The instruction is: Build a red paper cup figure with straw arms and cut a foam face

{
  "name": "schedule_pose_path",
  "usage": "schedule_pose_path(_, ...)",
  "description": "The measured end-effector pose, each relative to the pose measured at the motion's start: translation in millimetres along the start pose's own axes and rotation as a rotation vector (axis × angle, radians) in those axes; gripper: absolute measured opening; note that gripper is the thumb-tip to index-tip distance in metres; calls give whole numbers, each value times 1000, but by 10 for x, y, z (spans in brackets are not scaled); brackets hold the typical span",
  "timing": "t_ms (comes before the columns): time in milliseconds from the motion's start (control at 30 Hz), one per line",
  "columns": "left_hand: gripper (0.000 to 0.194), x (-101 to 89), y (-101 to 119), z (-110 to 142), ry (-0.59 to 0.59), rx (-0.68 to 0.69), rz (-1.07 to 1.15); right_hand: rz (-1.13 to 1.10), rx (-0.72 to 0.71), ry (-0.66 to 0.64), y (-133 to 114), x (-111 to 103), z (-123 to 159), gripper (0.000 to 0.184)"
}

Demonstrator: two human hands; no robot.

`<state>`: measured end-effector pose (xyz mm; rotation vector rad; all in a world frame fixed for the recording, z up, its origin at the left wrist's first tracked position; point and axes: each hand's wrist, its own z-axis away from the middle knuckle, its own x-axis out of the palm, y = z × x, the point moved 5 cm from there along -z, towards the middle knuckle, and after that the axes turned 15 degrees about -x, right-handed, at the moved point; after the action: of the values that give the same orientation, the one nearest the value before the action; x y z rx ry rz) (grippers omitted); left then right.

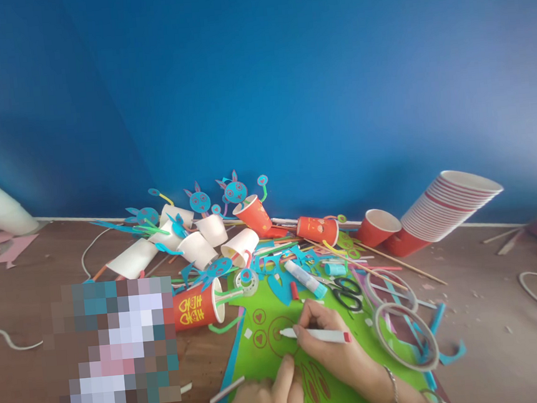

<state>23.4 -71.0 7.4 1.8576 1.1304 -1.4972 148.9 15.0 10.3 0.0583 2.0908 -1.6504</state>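
Observation:
My right hand (325,341) is closed round a white marker (318,334) with a red end. Its tip touches the green paper (268,305) inside a large drawn circle. Two smaller circles with hearts lie left of that circle, and long ear shapes are drawn below it. My left hand (269,396) rests on the paper just below the circle, index finger stretched out, holding nothing. A red marker cap (294,290) lies above the drawing, beside a glue stick (306,280). Black-handled scissors (348,295) lie above my right hand.
Blue rabbit-faced figures (200,201) on paper cups stand or lie at the back left. A decorated red cup (197,305) lies left of the paper. Tape rolls (406,337), wooden sticks and paper scraps lie right. A leaning cup stack (448,208) stands near the blue wall (288,99).

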Motion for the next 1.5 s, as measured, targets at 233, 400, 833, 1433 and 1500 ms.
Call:
schedule_pose_path(233,20,17,2,0,-7,-5,11,17,-21,-30,-15,-10,7,19)
schedule_pose_path(400,22,1,-4,0,28,-10,22,4,-28,-34,-34,-3,3,20)
schedule_pose_path(833,23,-8,-4,-2,30,-4,16,-13,-13,-16,-2,5,1,20)
schedule_pose_path(1433,31,35,4,17,-7,-20,28,0,-4,-20,-11,3,3,20)
schedule_pose_path(1500,31,31,4,14,-2,-13,33,4,-11,-23,-19,5,-2,20)
